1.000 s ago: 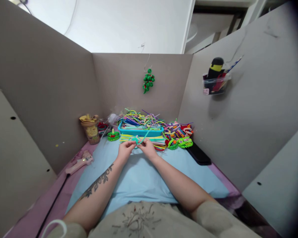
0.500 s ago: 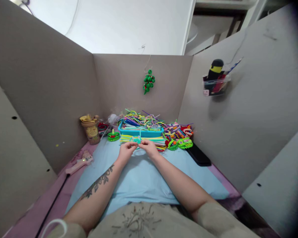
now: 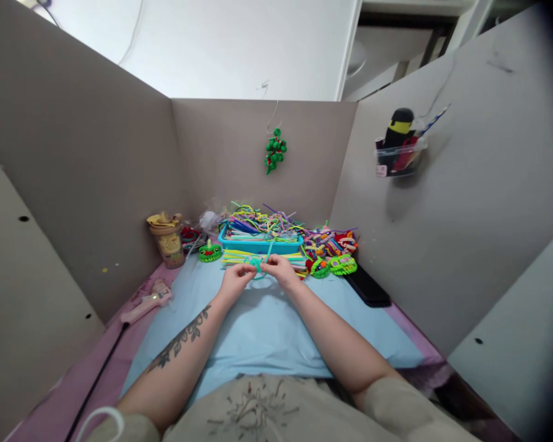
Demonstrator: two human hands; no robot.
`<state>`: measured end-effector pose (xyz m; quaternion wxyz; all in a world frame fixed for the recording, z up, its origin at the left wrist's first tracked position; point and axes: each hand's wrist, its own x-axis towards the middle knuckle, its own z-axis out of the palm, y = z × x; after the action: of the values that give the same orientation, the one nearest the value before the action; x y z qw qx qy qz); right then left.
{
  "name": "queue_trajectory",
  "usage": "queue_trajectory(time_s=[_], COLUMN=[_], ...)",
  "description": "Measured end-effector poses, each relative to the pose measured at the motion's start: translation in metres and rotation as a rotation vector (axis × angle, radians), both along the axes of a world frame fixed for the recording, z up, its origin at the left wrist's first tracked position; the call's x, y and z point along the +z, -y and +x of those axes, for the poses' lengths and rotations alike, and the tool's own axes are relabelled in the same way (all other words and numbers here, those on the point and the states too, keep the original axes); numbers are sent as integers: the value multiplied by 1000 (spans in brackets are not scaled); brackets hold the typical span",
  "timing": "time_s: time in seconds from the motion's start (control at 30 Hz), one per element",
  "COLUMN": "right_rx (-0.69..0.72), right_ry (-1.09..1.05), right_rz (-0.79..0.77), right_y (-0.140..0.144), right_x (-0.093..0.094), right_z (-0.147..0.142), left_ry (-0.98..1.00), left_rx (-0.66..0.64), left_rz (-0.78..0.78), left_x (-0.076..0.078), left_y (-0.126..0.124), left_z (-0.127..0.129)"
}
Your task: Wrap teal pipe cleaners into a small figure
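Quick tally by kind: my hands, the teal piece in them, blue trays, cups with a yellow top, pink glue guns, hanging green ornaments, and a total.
Hands, left hand and right hand: 2
Teal piece: 1
Blue tray: 1
Cup: 1
Glue gun: 1
Hanging ornament: 1
Total: 7

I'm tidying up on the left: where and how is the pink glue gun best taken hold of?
Probably by the slim handle at its near end, where the black cord joins, coming from the near side with the left hand, once free of the turquoise piece. The pink glue gun lies slanting, its bulkier end farther from the person.
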<state>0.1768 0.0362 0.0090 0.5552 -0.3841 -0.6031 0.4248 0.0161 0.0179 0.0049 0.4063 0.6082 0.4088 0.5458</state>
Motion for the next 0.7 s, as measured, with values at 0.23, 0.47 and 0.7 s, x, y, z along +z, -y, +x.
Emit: queue_trajectory(time_s=[0.23,0.47,0.7], right_rx=[100,148,97], right_ry=[-50,-11,-50], right_rz=[-78,-161,-151], right_y=[-2,-2,-1], right_x=[0,-2,-4], right_z=[5,6,2], left_ry=[42,22,-83], left_rx=[-75,-84,-81], left_rz=[-7,-4,50], left_x=[-7,-8,-7], left_y=[-5,-5,-4], left_z=[-1,-1,-1])
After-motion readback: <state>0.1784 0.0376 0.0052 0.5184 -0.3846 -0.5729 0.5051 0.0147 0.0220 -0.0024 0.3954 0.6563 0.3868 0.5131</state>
